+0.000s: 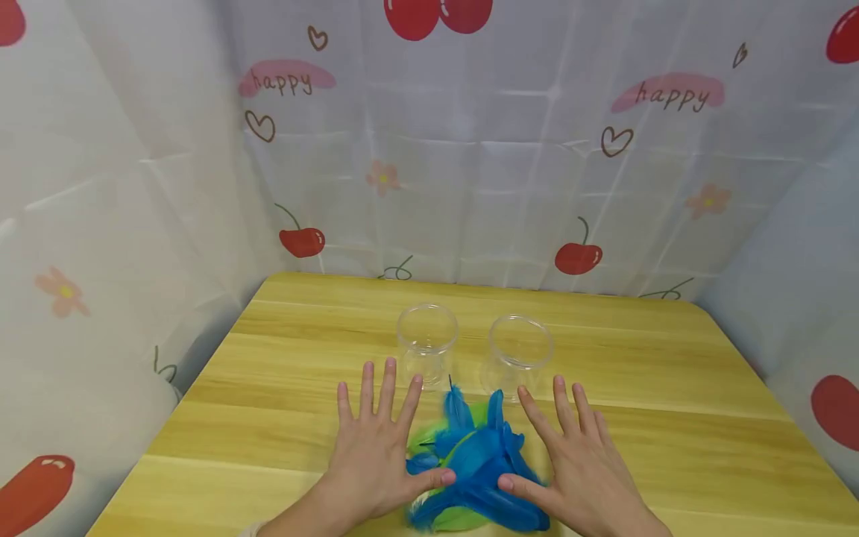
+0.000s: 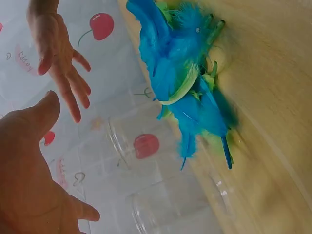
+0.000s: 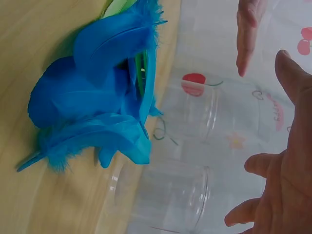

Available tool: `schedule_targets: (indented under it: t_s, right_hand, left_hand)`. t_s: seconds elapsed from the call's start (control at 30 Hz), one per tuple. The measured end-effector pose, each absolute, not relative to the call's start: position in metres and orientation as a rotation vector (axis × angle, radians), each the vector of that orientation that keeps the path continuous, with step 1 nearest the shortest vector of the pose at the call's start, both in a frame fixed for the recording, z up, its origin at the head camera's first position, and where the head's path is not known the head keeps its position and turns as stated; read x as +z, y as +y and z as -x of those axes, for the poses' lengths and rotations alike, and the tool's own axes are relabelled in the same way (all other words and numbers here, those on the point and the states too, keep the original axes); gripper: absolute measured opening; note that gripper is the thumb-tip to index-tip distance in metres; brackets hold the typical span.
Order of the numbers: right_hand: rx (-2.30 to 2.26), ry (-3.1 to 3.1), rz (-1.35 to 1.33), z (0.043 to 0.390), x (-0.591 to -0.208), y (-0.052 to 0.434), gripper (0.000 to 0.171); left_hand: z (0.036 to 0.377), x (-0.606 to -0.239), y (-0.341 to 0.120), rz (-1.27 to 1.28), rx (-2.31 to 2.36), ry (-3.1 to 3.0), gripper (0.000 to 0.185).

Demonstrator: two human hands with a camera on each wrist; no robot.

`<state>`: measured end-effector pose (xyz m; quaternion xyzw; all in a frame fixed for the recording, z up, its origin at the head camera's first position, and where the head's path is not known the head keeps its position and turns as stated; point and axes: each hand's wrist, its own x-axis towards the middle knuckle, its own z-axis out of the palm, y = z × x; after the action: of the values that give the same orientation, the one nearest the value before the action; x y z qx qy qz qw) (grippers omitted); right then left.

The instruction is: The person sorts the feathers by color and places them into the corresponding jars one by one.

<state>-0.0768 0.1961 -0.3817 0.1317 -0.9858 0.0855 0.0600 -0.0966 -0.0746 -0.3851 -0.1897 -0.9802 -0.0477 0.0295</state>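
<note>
A loose pile of blue and green feathers (image 1: pixel 476 470) lies on the wooden table (image 1: pixel 671 418), near its front edge. My left hand (image 1: pixel 376 447) is palm down just left of the pile, fingers straight and spread, its thumb at the pile's edge. My right hand (image 1: pixel 570 455) mirrors it on the right, thumb tip against the blue feathers. Neither hand holds anything. Two clear plastic cups, the left cup (image 1: pixel 426 343) and the right cup (image 1: pixel 518 354), stand upright just behind the pile. The left wrist view shows the feathers (image 2: pixel 185 83) and my left palm (image 2: pixel 24 185).
White cloth printed with cherries, hearts and "happy" (image 1: pixel 537 149) walls in the table at the back and on both sides. Bare wood stretches to the left and right of the hands. The right wrist view shows both cups (image 3: pixel 170 195) close behind the feathers (image 3: pixel 97 97).
</note>
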Motion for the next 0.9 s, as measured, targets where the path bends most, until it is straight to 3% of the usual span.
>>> schedule_targets:
  t_s: [0.37,0.9]
  right_hand:
    - [0.325,-2.884,-0.419,0.087,-0.387,0.200,0.094]
    - [0.594,-2.697,-0.361,0.097,-0.395,0.204,0.068]
  left_hand:
    - [0.106,-0.388,-0.075,0.539,-0.327,-2.845,0.113]
    - [0.136,-0.399,-0.081,0.555,-0.550,-2.513,0.101]
